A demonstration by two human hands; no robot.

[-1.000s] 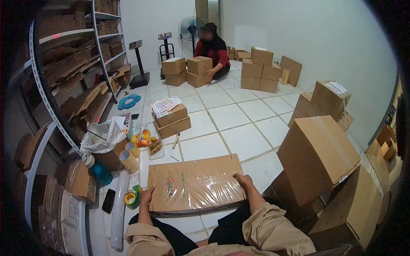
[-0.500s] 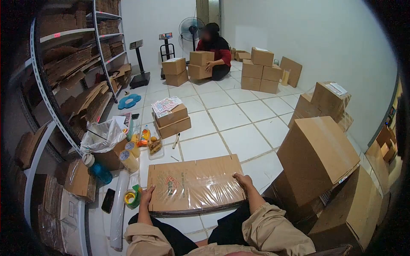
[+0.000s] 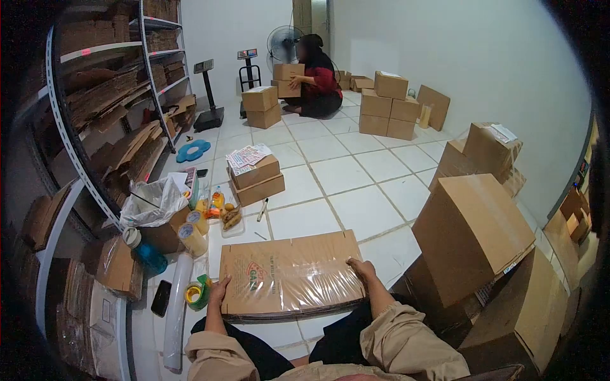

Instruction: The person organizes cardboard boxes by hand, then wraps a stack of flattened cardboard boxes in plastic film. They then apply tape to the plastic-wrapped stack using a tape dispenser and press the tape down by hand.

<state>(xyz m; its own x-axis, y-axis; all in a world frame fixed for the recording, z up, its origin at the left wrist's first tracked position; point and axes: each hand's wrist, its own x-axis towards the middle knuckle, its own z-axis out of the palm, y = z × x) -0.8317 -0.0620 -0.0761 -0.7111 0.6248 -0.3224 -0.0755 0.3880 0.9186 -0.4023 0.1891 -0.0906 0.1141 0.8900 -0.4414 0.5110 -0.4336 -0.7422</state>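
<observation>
Between my legs lies a stack of flattened cardboard boxes (image 3: 292,273) under shiny clear plastic, with red and dark print on its left part. My left hand (image 3: 218,293) grips its left edge. At the opposite edge, my right hand (image 3: 363,272) holds on with the thumb on top; the fingers beneath are hidden. Left of the stack are a green tape dispenser (image 3: 197,292), a clear plastic roll (image 3: 176,317) and a black phone (image 3: 161,298). Rolls of clear tape (image 3: 190,237) stand just beyond the stack's left corner.
Large cartons (image 3: 473,235) pile up at my right. Metal shelves (image 3: 95,152) with folded cardboard line the left side. A blue bottle (image 3: 146,253) stands near them. Ahead sit two boxes with papers (image 3: 255,181). Farther back, a co-worker (image 3: 318,82) sits holding two stacked boxes (image 3: 287,80).
The co-worker has shifted the two stacked boxes leftward and back, lifting them behind the nearby pair of boxes. My hands and the flattened boxes have stayed in place.
</observation>
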